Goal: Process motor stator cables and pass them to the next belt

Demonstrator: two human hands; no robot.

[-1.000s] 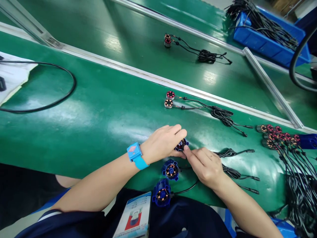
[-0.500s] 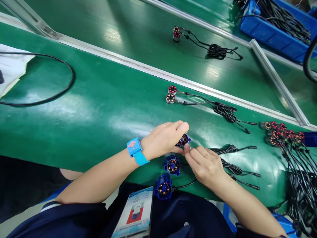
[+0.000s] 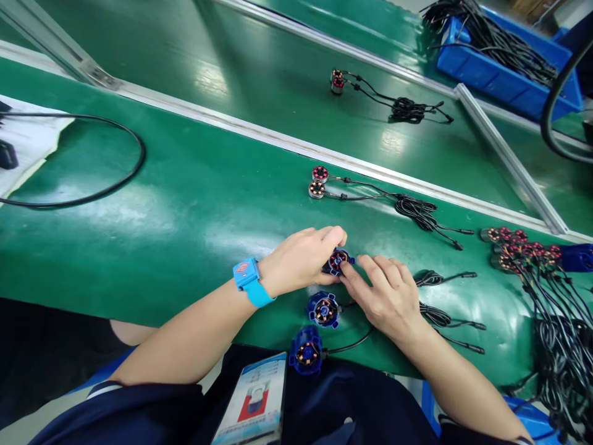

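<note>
Near the front of the bench (image 3: 185, 253), a blue housing (image 3: 336, 256) is held between thumb and fingers by the left hand (image 3: 303, 256). Its face is touched by a fingertip of the right hand (image 3: 389, 296); whether anything is pinched there cannot be told. Two similar units (image 3: 323, 309) are placed nearer the body.

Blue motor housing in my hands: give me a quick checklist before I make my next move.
1. Left hand gripping the held blue housing: ok.
2. Right hand with a fingertip on its face: ok.
3. Its cable exit clear: cannot tell, hidden from view.
4. Wrist strap around the left wrist: ok.
5. Housing nearest the body fully on the table: cannot tell, it overlaps the edge in this view.
</note>
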